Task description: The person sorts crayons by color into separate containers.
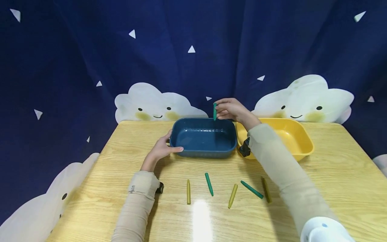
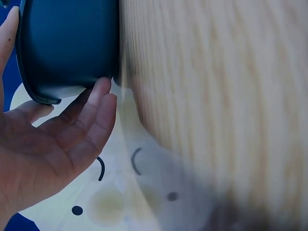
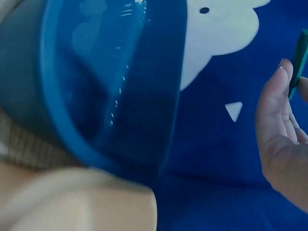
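My right hand (image 1: 230,109) pinches a green crayon (image 1: 215,112) upright above the back right part of a dark blue plastic basin (image 1: 204,154). In the right wrist view the same crayon (image 3: 299,62) sits between thumb and fingers, apart from the basin's wall. At the basin's left end, my left hand (image 1: 161,148) holds it, thumb along the front rim and fingers against the end wall. The left wrist view shows those fingers (image 2: 91,115) by the lower edge of the basin (image 2: 70,43). No crayon shows inside the basin.
On the wooden table (image 1: 99,201) lie two green crayons (image 1: 209,184) (image 1: 252,189) and three yellow crayons (image 1: 188,191) (image 1: 232,196) (image 1: 266,190). A yellow basin (image 1: 302,141) stands right of the blue one, partly hidden by my right arm. A dark blue curtain (image 1: 211,20) hangs behind.
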A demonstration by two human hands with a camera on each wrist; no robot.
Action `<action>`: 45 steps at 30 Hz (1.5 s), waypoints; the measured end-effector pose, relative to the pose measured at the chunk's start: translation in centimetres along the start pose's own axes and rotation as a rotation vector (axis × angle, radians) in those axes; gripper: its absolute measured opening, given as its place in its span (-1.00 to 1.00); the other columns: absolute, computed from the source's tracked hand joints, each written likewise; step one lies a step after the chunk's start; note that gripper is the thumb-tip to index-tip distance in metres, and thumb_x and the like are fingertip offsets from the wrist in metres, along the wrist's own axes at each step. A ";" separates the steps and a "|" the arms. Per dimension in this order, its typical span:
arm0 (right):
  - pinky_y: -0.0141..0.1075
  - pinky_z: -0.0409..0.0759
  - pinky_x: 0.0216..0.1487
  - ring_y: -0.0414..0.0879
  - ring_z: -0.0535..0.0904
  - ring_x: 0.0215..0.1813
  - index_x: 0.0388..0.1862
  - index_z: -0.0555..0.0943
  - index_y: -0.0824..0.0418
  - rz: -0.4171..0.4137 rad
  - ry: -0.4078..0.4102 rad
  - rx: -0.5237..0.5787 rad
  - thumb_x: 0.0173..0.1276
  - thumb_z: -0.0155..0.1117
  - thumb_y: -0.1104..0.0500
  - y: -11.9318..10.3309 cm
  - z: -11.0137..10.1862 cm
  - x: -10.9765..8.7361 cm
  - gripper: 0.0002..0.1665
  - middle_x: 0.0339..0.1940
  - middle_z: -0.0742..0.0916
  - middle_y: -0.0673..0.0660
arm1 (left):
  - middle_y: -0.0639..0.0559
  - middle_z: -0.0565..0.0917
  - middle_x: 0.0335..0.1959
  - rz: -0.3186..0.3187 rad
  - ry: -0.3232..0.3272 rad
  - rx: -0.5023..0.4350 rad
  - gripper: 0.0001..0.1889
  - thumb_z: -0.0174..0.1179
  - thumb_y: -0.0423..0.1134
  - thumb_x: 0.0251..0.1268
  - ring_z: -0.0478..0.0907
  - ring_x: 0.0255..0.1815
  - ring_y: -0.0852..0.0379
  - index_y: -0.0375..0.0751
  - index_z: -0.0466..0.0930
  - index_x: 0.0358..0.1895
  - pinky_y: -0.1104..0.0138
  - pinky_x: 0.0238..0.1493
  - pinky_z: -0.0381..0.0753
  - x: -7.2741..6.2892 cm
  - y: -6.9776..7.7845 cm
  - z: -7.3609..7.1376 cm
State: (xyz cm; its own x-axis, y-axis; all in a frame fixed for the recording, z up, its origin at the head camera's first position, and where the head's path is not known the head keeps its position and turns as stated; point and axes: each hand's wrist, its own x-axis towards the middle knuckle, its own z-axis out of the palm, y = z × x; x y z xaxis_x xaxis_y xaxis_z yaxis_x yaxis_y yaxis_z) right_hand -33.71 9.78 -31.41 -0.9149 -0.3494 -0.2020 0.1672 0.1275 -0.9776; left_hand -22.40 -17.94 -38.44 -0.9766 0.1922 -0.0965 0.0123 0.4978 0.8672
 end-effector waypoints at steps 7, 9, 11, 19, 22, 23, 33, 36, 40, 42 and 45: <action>-0.28 0.61 -0.36 -0.13 0.60 -0.53 0.19 0.35 0.43 -0.001 -0.064 -0.047 0.30 0.09 0.34 0.5 2.2 2.1 -0.53 -0.51 0.63 0.11 | -0.23 0.07 0.38 0.007 0.002 -0.018 0.07 0.39 -0.16 -0.04 0.19 0.24 -0.14 -0.22 -0.21 0.43 0.07 0.12 0.34 2.3 -3.4 0.3; -0.27 0.61 -0.35 -0.13 0.59 -0.53 0.19 0.37 0.39 0.000 -0.073 -0.082 0.31 0.09 0.33 0.6 2.7 2.6 -0.54 -0.48 0.61 0.13 | -0.22 0.09 0.37 0.016 0.009 -0.010 0.07 0.40 -0.14 -0.04 0.20 0.24 -0.13 -0.21 -0.20 0.44 0.09 0.12 0.35 2.5 -3.6 0.3; -0.24 0.61 -0.32 -0.12 0.59 -0.52 0.21 0.38 0.34 0.003 -0.092 -0.126 0.31 0.10 0.32 0.7 3.1 3.2 -0.53 -0.43 0.60 0.15 | -0.21 0.09 0.38 0.021 0.014 -0.009 0.07 0.40 -0.14 -0.05 0.20 0.24 -0.12 -0.22 -0.19 0.44 0.09 0.11 0.35 2.5 -3.7 0.3; -0.20 0.60 -0.29 -0.06 0.61 -0.43 0.27 0.39 0.20 0.028 -0.255 -0.314 0.33 0.12 0.28 1.0 4.7 5.3 -0.49 -0.35 0.64 0.18 | -0.20 0.14 0.36 0.008 0.004 -0.026 0.05 0.39 -0.14 -0.04 0.23 0.22 -0.10 -0.17 -0.18 0.44 0.10 0.09 0.37 2.3 -3.7 0.3; -0.19 0.60 -0.29 -0.07 0.60 -0.47 0.26 0.39 0.21 0.026 -0.320 -0.371 0.31 0.13 0.29 1.0 5.3 6.0 -0.49 -0.40 0.66 0.17 | -0.22 0.17 0.34 0.019 0.002 -0.034 0.05 0.39 -0.14 -0.03 0.22 0.23 -0.11 -0.15 -0.19 0.44 0.08 0.11 0.35 2.3 -3.8 0.2; -0.19 0.60 -0.29 -0.08 0.59 -0.49 0.26 0.39 0.22 0.029 -0.341 -0.384 0.31 0.14 0.30 1.1 5.5 6.2 -0.48 -0.42 0.66 0.17 | -0.23 0.19 0.32 0.021 0.004 -0.032 0.04 0.38 -0.14 -0.03 0.22 0.23 -0.11 -0.15 -0.19 0.44 0.08 0.11 0.34 2.4 -3.8 0.2; -0.29 0.59 -0.37 -0.13 0.55 -0.55 0.26 0.38 0.27 0.183 -0.498 -0.452 0.32 0.11 0.31 2.3 6.8 6.9 -0.50 -0.53 0.63 0.12 | -0.20 0.26 0.28 0.051 0.002 -0.033 0.04 0.40 -0.16 -0.04 0.29 0.15 -0.06 -0.17 -0.17 0.44 0.14 0.06 0.41 2.3 -3.7 0.1; -0.27 0.60 -0.32 -0.10 0.61 -0.47 0.29 0.35 0.26 0.192 -0.482 -0.427 0.32 0.10 0.32 2.3 6.8 6.8 -0.47 -0.33 0.65 0.21 | -0.23 0.31 0.23 0.043 0.009 -0.032 0.04 0.40 -0.17 -0.04 0.31 0.14 -0.07 -0.17 -0.16 0.44 0.14 0.06 0.40 2.4 -3.7 0.1; -0.22 0.60 -0.25 -0.04 0.66 -0.35 0.31 0.32 0.23 0.184 -0.452 -0.421 0.33 0.10 0.32 2.1 6.5 6.6 -0.44 -0.04 0.59 0.36 | -0.29 0.32 0.18 0.015 -0.004 -0.046 0.05 0.39 -0.16 -0.04 0.33 0.11 -0.11 -0.18 -0.19 0.44 0.12 0.05 0.40 2.4 -3.5 0.1; -0.17 0.59 -0.20 -0.02 0.66 -0.31 0.31 0.32 0.22 0.172 -0.438 -0.419 0.33 0.10 0.30 2.0 6.3 6.4 -0.45 0.00 0.58 0.38 | -0.34 0.32 0.17 0.003 -0.012 -0.056 0.04 0.38 -0.20 -0.01 0.34 0.10 -0.15 -0.23 -0.20 0.43 0.11 0.05 0.40 1.8 -2.5 0.0; -0.15 0.58 -0.19 0.00 0.65 -0.30 0.30 0.32 0.24 0.142 -0.424 -0.401 0.33 0.11 0.26 1.8 6.0 5.9 -0.45 0.00 0.57 0.42 | -0.39 0.29 0.18 -0.007 -0.021 -0.066 0.00 0.34 -0.26 0.03 0.33 0.12 -0.22 -0.29 -0.20 0.43 0.09 0.05 0.40 0.8 -1.1 -0.2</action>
State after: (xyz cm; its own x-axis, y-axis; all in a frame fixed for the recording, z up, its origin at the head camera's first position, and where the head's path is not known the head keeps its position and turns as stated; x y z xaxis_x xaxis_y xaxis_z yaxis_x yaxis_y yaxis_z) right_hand -36.58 2.39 -34.66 -0.6535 -0.6329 -0.4151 0.0499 0.5112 -0.8580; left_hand -23.25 -18.48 -39.38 -0.9719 0.2068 -0.1121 -0.0094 0.4421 0.8969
